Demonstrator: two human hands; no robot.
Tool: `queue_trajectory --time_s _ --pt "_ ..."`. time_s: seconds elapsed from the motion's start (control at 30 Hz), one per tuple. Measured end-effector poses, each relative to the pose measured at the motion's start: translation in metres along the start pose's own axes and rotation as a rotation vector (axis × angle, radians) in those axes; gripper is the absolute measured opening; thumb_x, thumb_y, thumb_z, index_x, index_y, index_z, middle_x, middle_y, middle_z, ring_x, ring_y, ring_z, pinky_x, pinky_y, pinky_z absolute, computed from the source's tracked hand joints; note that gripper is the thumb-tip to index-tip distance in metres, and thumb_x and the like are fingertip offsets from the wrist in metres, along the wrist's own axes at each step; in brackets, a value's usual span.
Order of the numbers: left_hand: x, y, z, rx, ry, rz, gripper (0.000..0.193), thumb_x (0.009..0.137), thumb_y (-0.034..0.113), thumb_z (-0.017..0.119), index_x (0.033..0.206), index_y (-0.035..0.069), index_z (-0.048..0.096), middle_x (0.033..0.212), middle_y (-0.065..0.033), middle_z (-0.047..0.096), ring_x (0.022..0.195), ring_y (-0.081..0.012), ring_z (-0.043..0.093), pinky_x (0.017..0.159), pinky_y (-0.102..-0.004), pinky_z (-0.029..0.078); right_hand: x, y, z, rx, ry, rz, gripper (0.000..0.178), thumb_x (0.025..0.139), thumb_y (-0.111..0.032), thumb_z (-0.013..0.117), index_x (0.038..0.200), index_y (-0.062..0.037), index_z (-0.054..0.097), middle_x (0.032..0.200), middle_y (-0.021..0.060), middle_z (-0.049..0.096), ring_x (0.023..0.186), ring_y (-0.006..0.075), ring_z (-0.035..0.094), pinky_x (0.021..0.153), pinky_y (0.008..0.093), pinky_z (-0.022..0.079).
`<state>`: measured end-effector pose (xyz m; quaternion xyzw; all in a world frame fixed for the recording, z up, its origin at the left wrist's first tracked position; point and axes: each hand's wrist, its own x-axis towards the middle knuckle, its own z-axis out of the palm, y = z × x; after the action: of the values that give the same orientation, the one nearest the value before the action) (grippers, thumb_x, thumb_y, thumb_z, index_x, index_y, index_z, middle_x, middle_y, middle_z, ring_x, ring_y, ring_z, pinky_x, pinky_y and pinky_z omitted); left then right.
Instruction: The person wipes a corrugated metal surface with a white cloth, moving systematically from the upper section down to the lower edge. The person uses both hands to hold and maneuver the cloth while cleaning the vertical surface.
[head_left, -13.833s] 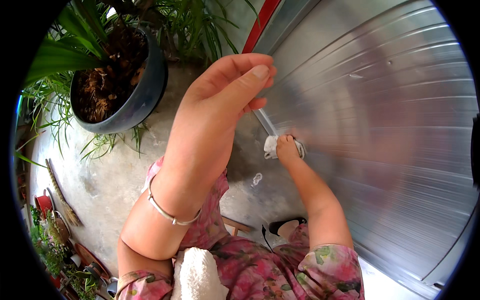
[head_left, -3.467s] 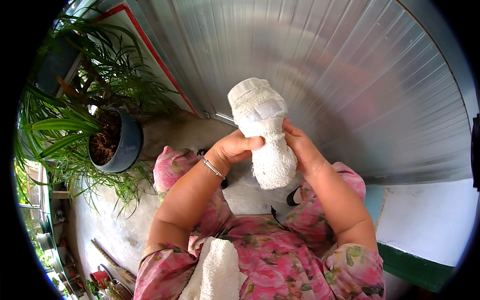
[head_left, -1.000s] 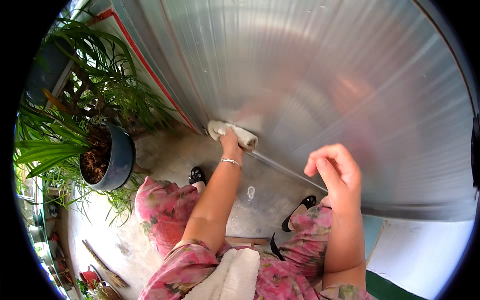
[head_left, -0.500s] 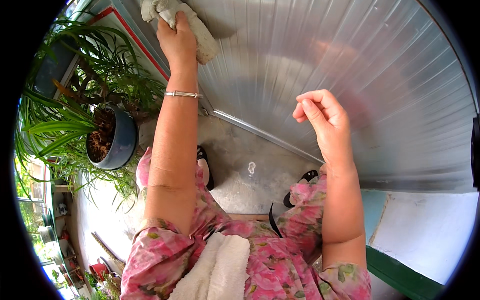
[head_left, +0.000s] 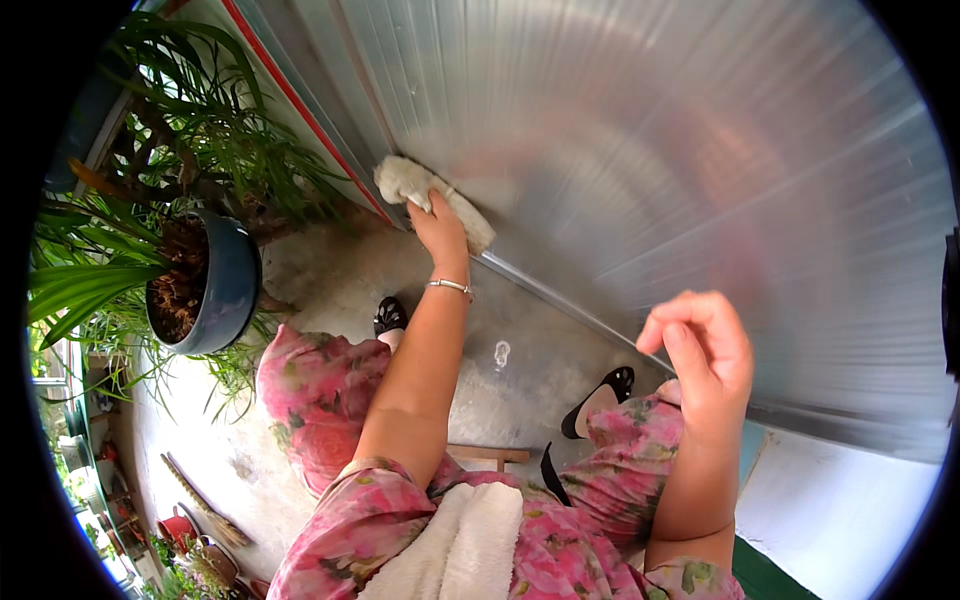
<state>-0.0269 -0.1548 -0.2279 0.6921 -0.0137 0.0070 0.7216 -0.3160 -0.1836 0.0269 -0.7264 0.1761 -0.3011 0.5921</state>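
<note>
A white towel (head_left: 455, 545) lies over the front of the person's pink flowered shirt (head_left: 350, 535), nearest of all. The bare right hand (head_left: 705, 345) is raised over the right knee, its fingers loosely curled in toward the thumb, with nothing seen in them; it appears in front of the lower part of a shiny metal panel (head_left: 640, 130), and whether it touches the panel cannot be told. Flowered trousers (head_left: 325, 400) cover both legs, the knees spread apart, and a black strap (head_left: 552, 475) hangs between them. A wooden bar (head_left: 487, 454) shows just past the lap. The left arm stretches forward, a silver bracelet (head_left: 450, 287) round its wrist, and the left hand (head_left: 438, 228) grips a folded, off-white cloth (head_left: 467, 218), thumb and fingers closed about it. The cloth is at the panel's lower left corner, near the end of its metal bottom edge (head_left: 560, 296). Two black shoes stand well apart on the grey concrete floor (head_left: 530, 350), which bears a small white mark (head_left: 501, 355) between them. Off to the left are a blue pot (head_left: 235, 285) with long-leaved plants, a straw broom (head_left: 225, 525) and a small red pot (head_left: 177, 530). Beyond the cloth, a red strip (head_left: 310, 120) slants upward along the wall beside the panel.
</note>
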Motion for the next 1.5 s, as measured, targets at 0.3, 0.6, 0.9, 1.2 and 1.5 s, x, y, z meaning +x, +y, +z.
queue_trajectory --time_s 0.3,0.6,0.9,1.2,1.5 --pt "0.001 -0.139 -0.006 0.004 -0.015 -0.33 0.044 0.094 0.022 0.049 0.128 -0.004 0.044 0.121 -0.02 0.057 0.108 -0.0322 0.056 0.092 -0.0365 0.042 -0.003 0.008 0.01 0.008 0.007 0.073 0.007 0.089 -0.004 0.059 0.092 0.0009 0.056 0.077 0.0112 0.061 0.072 0.0161 0.058 0.068 0.0275 0.047" --pt "-0.03 -0.158 -0.001 -0.149 -0.199 -0.888 0.044 0.094 0.018 0.048 0.131 -0.002 0.039 0.121 -0.0167 0.054 0.104 -0.03 0.058 0.084 -0.0432 0.052 -0.006 0.01 0.006 -0.05 -0.015 0.088 0.007 0.087 -0.001 0.059 0.092 0.0011 0.056 0.077 0.0101 0.062 0.073 0.0175 0.058 0.068 0.0285 0.047" --pt "-0.057 -0.114 0.001 -0.413 -0.243 -0.913 0.04 0.095 0.016 0.047 0.132 0.002 0.038 0.122 -0.013 0.053 0.106 -0.0295 0.057 0.086 -0.0441 0.052 -0.003 0.008 0.003 -0.074 -0.027 0.072 0.006 0.09 -0.001 0.057 0.095 0.0022 0.058 0.078 0.0067 0.062 0.074 0.0125 0.061 0.069 0.0259 0.049" --pt "-0.05 0.055 -0.005 -0.402 -0.322 -0.435 0.054 0.094 0.014 0.049 0.14 0.0 0.026 0.135 -0.0141 0.042 0.12 -0.0254 0.046 0.099 -0.0362 0.04 0.002 -0.002 0.004 -0.053 0.005 0.022 0.01 0.094 -0.009 0.055 0.095 0.0002 0.058 0.078 0.0047 0.063 0.073 0.0095 0.06 0.068 0.0241 0.049" --pt "-0.037 0.3 0.007 -0.348 -0.424 0.405 0.044 0.093 0.016 0.048 0.132 -0.001 0.037 0.124 -0.0161 0.046 0.117 -0.0277 0.044 0.098 -0.0366 0.036 -0.002 -0.003 -0.011 -0.023 0.063 -0.029 0.011 0.094 -0.011 0.055 0.096 -0.0012 0.059 0.079 0.0037 0.063 0.074 0.0099 0.059 0.07 0.025 0.049"
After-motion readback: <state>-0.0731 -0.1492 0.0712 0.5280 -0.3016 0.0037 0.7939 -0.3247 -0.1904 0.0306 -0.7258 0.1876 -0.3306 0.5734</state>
